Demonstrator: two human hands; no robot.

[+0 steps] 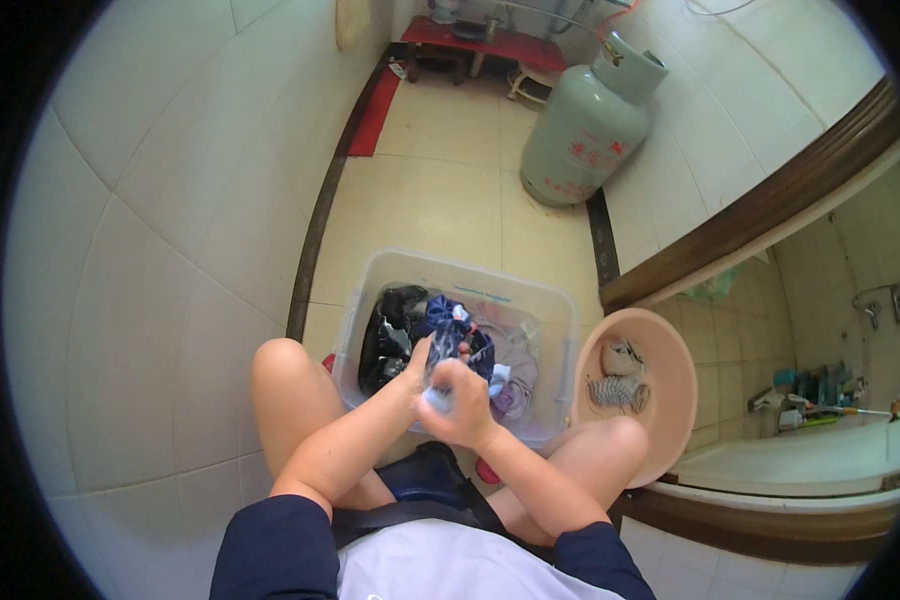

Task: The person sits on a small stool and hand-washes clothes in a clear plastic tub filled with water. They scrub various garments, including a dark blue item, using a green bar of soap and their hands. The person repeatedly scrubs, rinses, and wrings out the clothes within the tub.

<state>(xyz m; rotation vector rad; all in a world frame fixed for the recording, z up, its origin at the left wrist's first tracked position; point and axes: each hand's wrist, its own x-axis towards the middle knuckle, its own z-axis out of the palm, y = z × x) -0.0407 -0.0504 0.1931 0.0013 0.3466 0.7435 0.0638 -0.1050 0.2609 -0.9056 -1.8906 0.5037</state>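
Note:
A wet, dark blue cloth (447, 318) with white foam on it is bunched up between my hands, over a clear plastic tub (553, 400). My left hand (416, 366) is closed round it from the left. From the near right, my right hand (462, 405) wraps its fingers round the same bundle. A pale bluish end pokes out below those fingers; blur hides whether it is part of the cloth. Inside the tub, a shiny black garment (382, 340) lies at the left and a greyish-purple garment (516, 395) at the right.
Right of the tub stands a pink basin (675, 400) holding a striped cloth (615, 392) and a whitish cloth (622, 357). A green gas cylinder (585, 140) stands farther off at the right wall. Beyond are a red low bench (485, 45) and a red mat (375, 115). A tiled wall rises at the left.

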